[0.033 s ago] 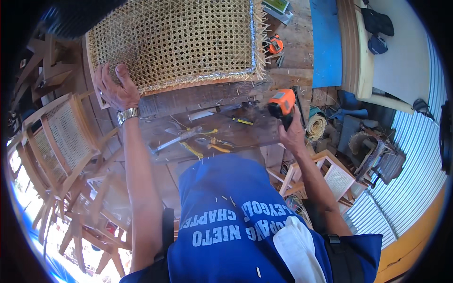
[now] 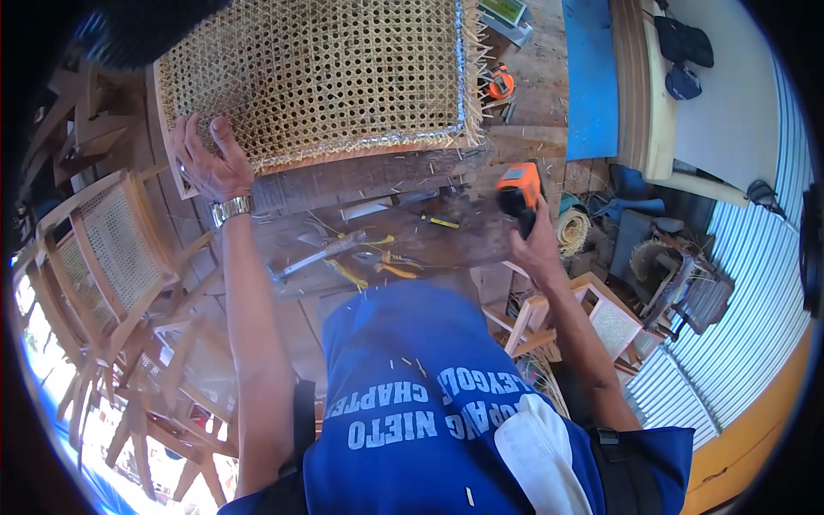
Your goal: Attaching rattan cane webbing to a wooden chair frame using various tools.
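Note:
A wooden seat frame with a woven cane panel (image 2: 318, 77) lies tilted at the far side of a worn wooden workbench (image 2: 446, 245). My left hand (image 2: 210, 163), a metal watch on its wrist, lies flat on the panel's lower left corner with the fingers spread over the weave and the frame edge. My right hand (image 2: 539, 245) is at the bench's right end, closed around the grip of an orange power tool (image 2: 519, 189) that it holds upright, apart from the panel.
On the bench lie a hammer (image 2: 318, 256), yellow-handled pliers (image 2: 386, 266) and a small yellow tool (image 2: 439, 221). An orange tape measure (image 2: 499, 81) sits beyond the panel. Cane-backed chairs (image 2: 103, 249) crowd the left; a small cane stool (image 2: 605, 318), a cane coil (image 2: 571, 230) and clutter fill the right.

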A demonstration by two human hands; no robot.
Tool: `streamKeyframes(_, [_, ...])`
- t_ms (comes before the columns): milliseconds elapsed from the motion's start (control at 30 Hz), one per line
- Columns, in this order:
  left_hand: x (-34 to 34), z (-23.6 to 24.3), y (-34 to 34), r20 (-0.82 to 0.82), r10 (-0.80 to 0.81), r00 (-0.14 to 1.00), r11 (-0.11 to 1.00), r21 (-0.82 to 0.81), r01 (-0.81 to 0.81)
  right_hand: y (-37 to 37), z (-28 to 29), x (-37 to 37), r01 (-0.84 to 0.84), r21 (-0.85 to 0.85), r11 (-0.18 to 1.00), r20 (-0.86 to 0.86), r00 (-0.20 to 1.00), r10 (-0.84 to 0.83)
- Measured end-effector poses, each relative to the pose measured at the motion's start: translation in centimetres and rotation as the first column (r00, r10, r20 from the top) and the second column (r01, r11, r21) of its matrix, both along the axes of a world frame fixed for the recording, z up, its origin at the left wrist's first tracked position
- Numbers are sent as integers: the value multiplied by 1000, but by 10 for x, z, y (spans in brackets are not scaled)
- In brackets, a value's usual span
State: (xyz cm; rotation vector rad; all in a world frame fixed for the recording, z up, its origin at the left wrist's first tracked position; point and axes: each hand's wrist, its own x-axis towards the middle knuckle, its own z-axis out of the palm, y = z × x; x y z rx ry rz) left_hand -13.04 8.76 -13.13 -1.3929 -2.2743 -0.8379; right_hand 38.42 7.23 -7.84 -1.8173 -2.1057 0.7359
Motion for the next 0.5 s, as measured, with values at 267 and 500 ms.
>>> streamKeyframes(267, [1, 5, 0, 9, -75, 997, 989, 127, 74, 65, 152, -73, 277, -684, 675, -67, 898, -436])
streamKeyframes(500, [7, 15, -1, 63, -59, 996, 992, 115, 51, 108, 152, -130, 152, -695, 703, -32, 970, -242])
